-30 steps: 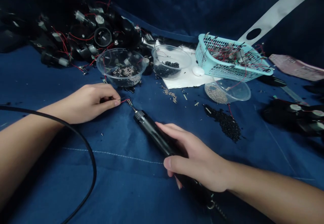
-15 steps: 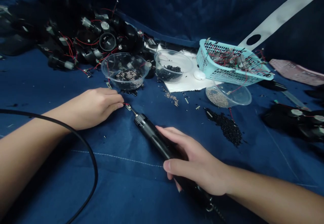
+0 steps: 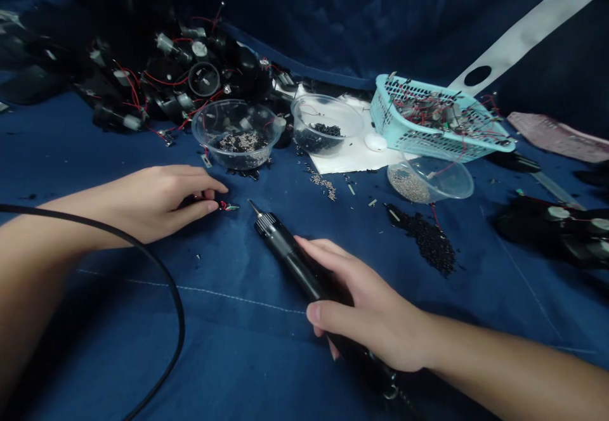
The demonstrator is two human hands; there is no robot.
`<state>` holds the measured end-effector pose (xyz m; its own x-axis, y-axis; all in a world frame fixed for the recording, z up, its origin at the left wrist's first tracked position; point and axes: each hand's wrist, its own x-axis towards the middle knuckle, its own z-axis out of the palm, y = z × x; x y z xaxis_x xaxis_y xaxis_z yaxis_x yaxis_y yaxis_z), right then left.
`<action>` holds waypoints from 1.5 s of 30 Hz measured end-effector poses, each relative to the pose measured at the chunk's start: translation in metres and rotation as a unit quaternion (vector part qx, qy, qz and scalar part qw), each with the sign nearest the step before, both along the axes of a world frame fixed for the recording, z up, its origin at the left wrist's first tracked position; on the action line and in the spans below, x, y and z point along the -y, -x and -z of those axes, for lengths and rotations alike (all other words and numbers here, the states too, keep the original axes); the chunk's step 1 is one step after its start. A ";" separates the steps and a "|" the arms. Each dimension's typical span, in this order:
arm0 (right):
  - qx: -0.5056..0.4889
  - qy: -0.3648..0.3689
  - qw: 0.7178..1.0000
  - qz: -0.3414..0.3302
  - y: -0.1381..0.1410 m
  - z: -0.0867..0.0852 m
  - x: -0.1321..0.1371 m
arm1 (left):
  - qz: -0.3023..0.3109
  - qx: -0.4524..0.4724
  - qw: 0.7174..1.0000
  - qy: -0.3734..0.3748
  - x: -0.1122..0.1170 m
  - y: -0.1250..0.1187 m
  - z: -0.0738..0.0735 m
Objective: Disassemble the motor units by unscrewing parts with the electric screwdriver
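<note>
My right hand is wrapped round a black electric screwdriver, its bit pointing up and left, close above the blue cloth. Left of that bit, my left hand has its index finger lifted away from the thumb. A small flat part with red wires sticks out at the thumb tip, the wires running in under the fingers. The other fingers are mostly hidden. A short gap separates the bit from the part.
Clear bowls hold screws and small black pieces: a left bowl, a middle bowl and a right bowl. Behind stands a blue basket of wired parts. Black housings heap at left. A black cable loops in front.
My left hand has drawn slightly left, its index finger lifting off the thumb. The wired part has moved left with it, off the bit. The screwdriver has barely moved.
</note>
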<state>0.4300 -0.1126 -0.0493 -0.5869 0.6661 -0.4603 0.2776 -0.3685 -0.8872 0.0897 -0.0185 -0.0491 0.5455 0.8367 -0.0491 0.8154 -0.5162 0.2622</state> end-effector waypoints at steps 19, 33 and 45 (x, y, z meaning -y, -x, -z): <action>-0.004 -0.180 0.983 -0.034 -0.005 0.005 -0.003 | 0.110 0.104 0.984 -0.096 -0.003 -0.007 0.011; 0.007 -0.176 0.984 -0.035 -0.004 0.003 -0.003 | 0.162 0.095 0.975 -0.116 -0.004 -0.002 0.000; 0.001 -0.188 0.981 -0.040 -0.005 0.005 -0.005 | 0.156 0.084 0.953 -0.244 0.000 -0.011 -0.007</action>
